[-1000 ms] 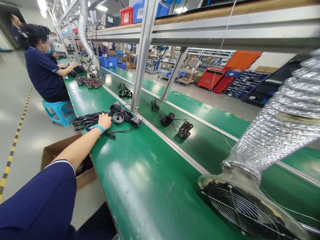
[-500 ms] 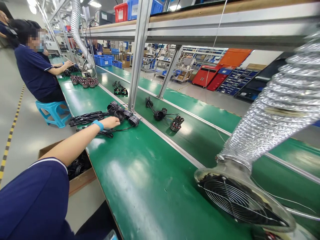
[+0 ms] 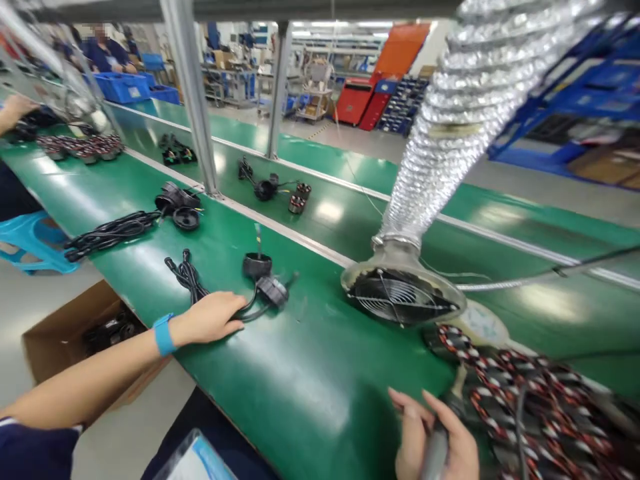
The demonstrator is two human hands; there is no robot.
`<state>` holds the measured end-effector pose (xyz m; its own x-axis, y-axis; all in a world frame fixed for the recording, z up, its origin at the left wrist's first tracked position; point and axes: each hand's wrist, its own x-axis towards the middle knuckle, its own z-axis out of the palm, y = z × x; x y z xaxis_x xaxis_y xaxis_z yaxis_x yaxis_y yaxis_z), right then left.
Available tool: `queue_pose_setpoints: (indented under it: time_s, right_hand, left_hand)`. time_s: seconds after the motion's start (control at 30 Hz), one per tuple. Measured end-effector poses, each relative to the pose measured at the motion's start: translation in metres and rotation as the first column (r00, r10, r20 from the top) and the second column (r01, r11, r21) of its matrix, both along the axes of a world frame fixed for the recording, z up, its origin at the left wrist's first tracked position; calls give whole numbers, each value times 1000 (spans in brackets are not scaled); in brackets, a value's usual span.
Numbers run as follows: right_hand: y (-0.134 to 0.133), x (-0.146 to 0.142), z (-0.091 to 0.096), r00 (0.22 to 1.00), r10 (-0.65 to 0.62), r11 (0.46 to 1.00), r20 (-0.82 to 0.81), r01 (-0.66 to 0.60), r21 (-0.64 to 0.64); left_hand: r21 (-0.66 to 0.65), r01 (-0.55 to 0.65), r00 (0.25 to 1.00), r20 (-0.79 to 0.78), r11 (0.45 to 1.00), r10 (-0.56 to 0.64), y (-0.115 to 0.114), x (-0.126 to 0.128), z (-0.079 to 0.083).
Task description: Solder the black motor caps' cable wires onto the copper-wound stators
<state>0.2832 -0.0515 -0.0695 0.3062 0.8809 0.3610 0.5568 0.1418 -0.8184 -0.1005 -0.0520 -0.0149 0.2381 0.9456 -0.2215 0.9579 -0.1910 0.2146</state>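
Observation:
My left hand [image 3: 213,318], with a blue band on the wrist, lies on the green bench and grips the black cable [image 3: 187,275] of a black round part [image 3: 258,265] with a second small black piece [image 3: 273,291] beside it. My right hand [image 3: 433,433] is at the bottom edge, fingers wrapped round a grey tool handle [image 3: 436,453]. Just right of it lies a heap of stator coils with red, black and white wires [image 3: 525,393].
A silver flexible duct [image 3: 450,127] ends in a wire-guarded suction hood [image 3: 400,297] on the bench. More black corded parts [image 3: 175,207] lie farther left. A cardboard box [image 3: 65,333] stands on the floor. A co-worker's hand [image 3: 15,110] works far left. Steel posts [image 3: 193,100] rise from the bench.
My view swung right and down. My left hand pulled one corded part away from the pile toward me. My right hand with the tool and the coil heap came into view.

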Motion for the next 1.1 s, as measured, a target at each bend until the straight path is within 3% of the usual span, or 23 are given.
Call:
queue_pose_setpoints:
  time_s: [0.13,0.3,0.37,0.47,0.53,0.63,0.73,0.83,0.93,1.0,1.1]
  right_hand:
    - [-4,-4,1,996,-1,996,-88,9,89]
    - [-5,-5,4,995,-6,992,-96,18,126]
    - [-5,-6,7,995,-8,990,-101,22,137]
    - [-4,-7,11,995,-13,988,-99,28,151]
    - [-3,-8,13,994,-5,989,-110,21,147]
    - [-3,-11,14,993,12,990,-117,5,143]
    - [-5,-14,14,992,29,990,-120,-12,141]
    - [-7,-15,14,993,34,993,-113,-21,120]
    - [-7,-13,13,994,29,993,-107,-17,113]
    - [-7,-11,12,994,22,994,-107,-10,113]
    - [-8,-9,10,994,22,994,-103,-11,110]
  left_hand:
    - [-24,265,964,41,964,-264,-24,24,2]
    - [-128,430,897,170,894,-407,-20,29,22]
    - [-139,432,891,218,891,-398,-11,17,34]
    - [-61,304,938,193,951,-287,1,-15,46]
    - [9,196,977,82,980,-196,3,-40,46]
    - [22,183,981,-69,983,-181,-1,-65,35]
    - [-34,203,970,-130,979,-206,-4,-68,30]
    - [-49,219,967,-127,975,-223,0,-66,37]
    - [53,247,958,-161,968,-236,13,-69,48]
    - [127,262,939,-264,957,-222,27,-70,52]
    - [217,279,902,-393,935,-178,53,-53,59]
